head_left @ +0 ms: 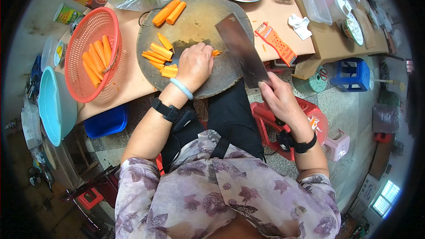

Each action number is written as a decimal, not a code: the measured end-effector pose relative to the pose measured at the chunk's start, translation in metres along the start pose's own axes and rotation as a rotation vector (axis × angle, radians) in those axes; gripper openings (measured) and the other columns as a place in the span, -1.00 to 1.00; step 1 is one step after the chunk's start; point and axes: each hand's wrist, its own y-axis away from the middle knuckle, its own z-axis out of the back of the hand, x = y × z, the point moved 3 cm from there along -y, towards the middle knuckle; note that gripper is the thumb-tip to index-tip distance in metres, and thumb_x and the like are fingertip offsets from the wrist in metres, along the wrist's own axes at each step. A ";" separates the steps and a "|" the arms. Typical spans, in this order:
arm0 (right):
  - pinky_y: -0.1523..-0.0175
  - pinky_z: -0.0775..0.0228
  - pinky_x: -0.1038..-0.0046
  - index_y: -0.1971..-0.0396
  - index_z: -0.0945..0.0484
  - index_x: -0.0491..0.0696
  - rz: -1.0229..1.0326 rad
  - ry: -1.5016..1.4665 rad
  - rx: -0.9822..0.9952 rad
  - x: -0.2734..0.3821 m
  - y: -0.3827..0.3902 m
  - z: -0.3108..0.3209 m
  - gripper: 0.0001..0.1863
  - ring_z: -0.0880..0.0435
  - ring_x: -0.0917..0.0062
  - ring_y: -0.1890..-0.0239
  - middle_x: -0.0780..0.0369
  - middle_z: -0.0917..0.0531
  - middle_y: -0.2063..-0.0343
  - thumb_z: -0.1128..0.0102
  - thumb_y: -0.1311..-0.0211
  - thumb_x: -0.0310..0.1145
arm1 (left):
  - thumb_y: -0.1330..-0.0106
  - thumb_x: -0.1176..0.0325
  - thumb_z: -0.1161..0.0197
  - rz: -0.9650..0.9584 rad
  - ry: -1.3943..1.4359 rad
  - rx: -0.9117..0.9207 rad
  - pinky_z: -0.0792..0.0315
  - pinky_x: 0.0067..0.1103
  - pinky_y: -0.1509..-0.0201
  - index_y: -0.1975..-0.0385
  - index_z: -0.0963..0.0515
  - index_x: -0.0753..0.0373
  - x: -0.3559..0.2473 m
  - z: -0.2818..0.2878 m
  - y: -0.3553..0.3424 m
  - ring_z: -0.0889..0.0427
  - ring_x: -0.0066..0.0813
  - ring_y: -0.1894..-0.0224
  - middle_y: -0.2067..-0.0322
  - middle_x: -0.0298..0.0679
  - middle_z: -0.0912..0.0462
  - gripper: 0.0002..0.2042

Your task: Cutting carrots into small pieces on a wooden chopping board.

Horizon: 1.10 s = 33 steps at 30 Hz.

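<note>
Me w/ cleaver point(242, 51) at board point(208, 15).
R hand point(279, 97) clenched on it; L hand point(195, 64) curled over carrot point(216, 53), tips hidden, can't tell if pinching.

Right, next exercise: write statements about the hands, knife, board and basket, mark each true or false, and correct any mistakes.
1. The right hand grips a knife. True.
2. The knife's blade is round. False: it is roughly rectangular.
3. The left hand is over the board. True.
4. The board is square. False: it is round.
5. Carrots lie in the red basket. True.
6. The basket stands right of the board. False: left.
</note>
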 end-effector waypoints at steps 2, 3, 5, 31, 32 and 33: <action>0.30 -0.44 0.11 0.26 -0.39 -0.19 0.053 0.085 0.032 0.009 -0.014 -0.006 -0.81 -0.62 -0.05 0.38 -0.09 -0.59 0.53 -0.02 -0.35 -0.34 | -0.16 0.39 -0.29 0.067 0.002 -0.030 -0.47 -0.27 0.19 0.35 -0.55 0.26 0.006 -0.001 -0.002 -0.58 -0.05 0.27 0.40 -0.10 -0.54 -0.87; 0.30 -0.44 0.11 0.26 -0.39 -0.19 0.056 0.088 0.029 0.008 -0.020 -0.009 -0.81 -0.62 -0.05 0.38 -0.09 -0.59 0.53 -0.02 -0.35 -0.34 | -0.17 0.38 -0.29 0.134 0.007 -0.057 -0.47 -0.26 0.20 0.36 -0.55 0.27 0.009 -0.001 -0.003 -0.58 -0.03 0.28 0.39 -0.09 -0.55 -0.87; 0.29 -0.44 0.01 0.29 -0.36 -0.18 0.153 0.357 -0.009 0.007 -0.029 -0.016 -0.82 -0.61 -0.08 0.39 -0.11 -0.59 0.54 -0.01 -0.33 -0.36 | -0.16 0.38 -0.30 0.156 0.008 -0.069 -0.48 -0.24 0.22 0.37 -0.56 0.27 0.010 0.000 -0.003 -0.59 -0.01 0.28 0.37 -0.08 -0.57 -0.87; 0.34 -0.41 0.00 0.29 -0.36 -0.11 0.101 0.544 0.018 0.012 -0.008 -0.029 -0.89 -0.61 -0.03 0.42 -0.03 -0.59 0.52 -0.05 -0.30 -0.40 | -0.13 0.50 -0.31 0.056 0.142 -0.182 -0.49 -0.36 0.13 0.33 -0.60 0.28 0.017 0.003 0.010 -0.59 -0.13 0.22 0.35 -0.14 -0.62 -0.88; 0.37 -0.45 0.03 0.32 -0.36 -0.12 0.128 0.568 0.009 0.014 -0.008 -0.030 -0.88 -0.62 -0.01 0.44 -0.02 -0.60 0.52 -0.06 -0.28 -0.40 | -0.13 0.50 -0.31 0.055 0.142 -0.180 -0.49 -0.36 0.13 0.33 -0.60 0.28 0.017 0.002 0.010 -0.59 -0.13 0.22 0.35 -0.14 -0.62 -0.88; 0.40 -0.48 0.06 0.36 -0.36 -0.12 0.154 0.591 -0.001 0.016 -0.007 -0.031 -0.88 -0.64 0.01 0.46 -0.01 -0.61 0.52 -0.07 -0.26 -0.40 | -0.12 0.50 -0.31 0.040 0.146 -0.190 -0.49 -0.36 0.14 0.34 -0.60 0.28 0.017 0.001 0.010 -0.59 -0.13 0.22 0.34 -0.15 -0.62 -0.88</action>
